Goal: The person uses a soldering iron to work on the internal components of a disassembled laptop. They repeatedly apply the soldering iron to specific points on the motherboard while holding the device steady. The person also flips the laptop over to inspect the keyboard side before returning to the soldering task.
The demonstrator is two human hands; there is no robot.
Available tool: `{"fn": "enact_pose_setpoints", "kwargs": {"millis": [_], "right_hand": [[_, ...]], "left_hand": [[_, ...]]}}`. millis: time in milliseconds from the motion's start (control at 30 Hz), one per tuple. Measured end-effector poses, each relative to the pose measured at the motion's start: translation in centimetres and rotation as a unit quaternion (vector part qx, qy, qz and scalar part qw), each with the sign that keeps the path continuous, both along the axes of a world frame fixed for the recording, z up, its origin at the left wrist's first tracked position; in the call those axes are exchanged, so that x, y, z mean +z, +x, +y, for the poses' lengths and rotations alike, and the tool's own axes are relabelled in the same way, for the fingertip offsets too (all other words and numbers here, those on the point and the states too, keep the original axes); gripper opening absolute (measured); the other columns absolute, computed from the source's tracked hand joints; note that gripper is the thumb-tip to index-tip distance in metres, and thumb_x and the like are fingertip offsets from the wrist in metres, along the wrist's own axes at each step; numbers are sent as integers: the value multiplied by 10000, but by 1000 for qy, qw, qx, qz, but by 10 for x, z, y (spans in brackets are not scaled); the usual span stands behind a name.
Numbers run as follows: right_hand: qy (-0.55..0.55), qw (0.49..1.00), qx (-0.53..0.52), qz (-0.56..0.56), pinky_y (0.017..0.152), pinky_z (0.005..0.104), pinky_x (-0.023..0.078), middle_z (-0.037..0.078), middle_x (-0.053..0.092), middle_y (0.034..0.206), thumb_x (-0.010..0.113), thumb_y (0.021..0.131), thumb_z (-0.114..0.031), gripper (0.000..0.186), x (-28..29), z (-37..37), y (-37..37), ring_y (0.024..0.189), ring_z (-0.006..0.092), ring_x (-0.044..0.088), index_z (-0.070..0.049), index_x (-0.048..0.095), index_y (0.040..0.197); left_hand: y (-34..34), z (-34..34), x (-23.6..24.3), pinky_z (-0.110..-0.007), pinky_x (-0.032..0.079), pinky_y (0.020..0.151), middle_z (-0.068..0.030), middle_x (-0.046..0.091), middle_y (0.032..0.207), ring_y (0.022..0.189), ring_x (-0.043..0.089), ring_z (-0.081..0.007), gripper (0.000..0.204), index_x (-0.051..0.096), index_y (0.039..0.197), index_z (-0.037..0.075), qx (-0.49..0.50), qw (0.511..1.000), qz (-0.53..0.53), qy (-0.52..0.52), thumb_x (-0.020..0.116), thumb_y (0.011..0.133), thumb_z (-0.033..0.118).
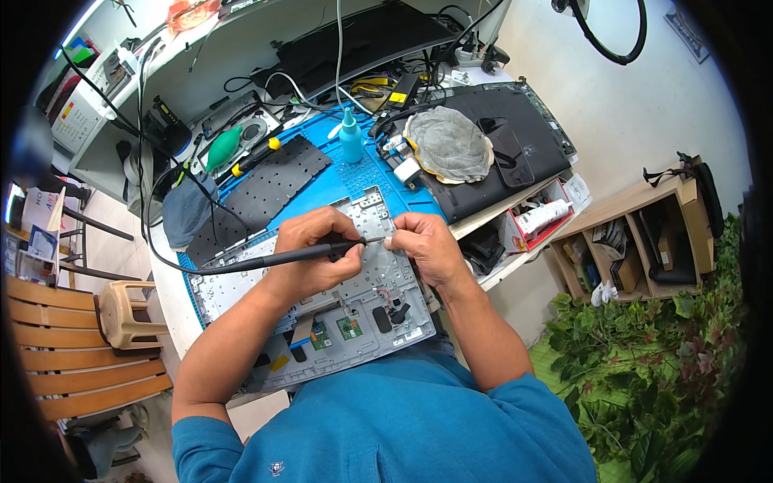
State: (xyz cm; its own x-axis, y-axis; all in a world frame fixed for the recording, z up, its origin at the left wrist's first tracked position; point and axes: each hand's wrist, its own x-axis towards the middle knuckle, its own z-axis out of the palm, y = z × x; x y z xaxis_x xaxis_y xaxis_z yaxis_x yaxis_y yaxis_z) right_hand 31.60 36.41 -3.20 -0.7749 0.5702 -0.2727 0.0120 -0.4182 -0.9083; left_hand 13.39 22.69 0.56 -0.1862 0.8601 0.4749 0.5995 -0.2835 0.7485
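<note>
We find a white workbench (171,294) along the front of the person, with a blue mat (322,189) spread over it, presumably to guard the surface and stop parts sliding. A grey casing (415,310) lies on the mat's near side, its inner face up and its near edge close to the person's shirt; we judge it is set there so that both hands can reach it without stretching. To the right rests a black device (527,121) with a grey cloth (449,143) on top, and to the left a black perforated sheet (258,193), both apparently kept off to the sides to leave room

The left hand (318,249) pinches a slim black tool (282,258) near its front end, a grip we read as serving fine control; the cable trails off left, away from the tip. The right hand (427,249) meets the tip from the other side, thumb and forefinger pressed together above the casing; we cannot tell whether they pinch a small part. A teal bottle (350,141) stands upright beyond the hands, seemingly within reach
</note>
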Motion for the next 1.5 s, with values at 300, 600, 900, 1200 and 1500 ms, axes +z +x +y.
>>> {"fn": "enact_pose_setpoints", "kwargs": {"millis": [300, 600, 900, 1200, 1500], "right_hand": [[-6, 1000, -3, 3, 613, 227, 475, 31, 707, 811, 691, 826, 24, 90, 2, -1, 1, 662, 67, 598, 32, 729, 907], [-4, 1000, 8, 10, 613, 225, 466, 32, 703, 810, 689, 829, 25, 91, 0, 0, 1, 662, 65, 592, 35, 730, 910], [-13, 1000, 11, 26, 657, 234, 508, 45, 720, 850, 715, 856, 15, 91, -1, -1, 2, 709, 81, 638, 47, 730, 940], [-23, 998, 18, 61, 678, 227, 546, 68, 741, 897, 726, 899, -4, 129, -14, 3, 2, 754, 86, 686, 59, 721, 1010], [-16, 997, 39, 62, 691, 237, 569, 89, 754, 918, 727, 906, -9, 161, -10, 3, 3, 769, 106, 715, 71, 713, 1045]], "left_hand": [[0, -1, -1, -280, 508, 608, -76, 706, 818, 689, 648, -151, 166, 668, 824, 21, -2, 1000, -5, -6, 799, 723, 10], [-1, 0, -4, -279, 501, 604, -76, 705, 817, 689, 642, -146, 158, 670, 822, 12, -3, 1000, -20, -9, 792, 722, 7], [3, -2, 3, -333, 575, 752, -96, 758, 973, 813, 719, -179, 206, 697, 1116, 18, -36, 991, -126, 7, 733, 985, 173], [-1, 13, 9, -414, 575, 777, -127, 712, 1056, 909, 707, -334, 262, 649, 1188, 101, -129, 980, 146, 29, 737, 943, 131], [-6, 13, 12, -419, 600, 816, -159, 713, 1105, 965, 733, -349, 257, 624, 1201, 95, -120, 971, 201, 55, 711, 968, 159]]}}
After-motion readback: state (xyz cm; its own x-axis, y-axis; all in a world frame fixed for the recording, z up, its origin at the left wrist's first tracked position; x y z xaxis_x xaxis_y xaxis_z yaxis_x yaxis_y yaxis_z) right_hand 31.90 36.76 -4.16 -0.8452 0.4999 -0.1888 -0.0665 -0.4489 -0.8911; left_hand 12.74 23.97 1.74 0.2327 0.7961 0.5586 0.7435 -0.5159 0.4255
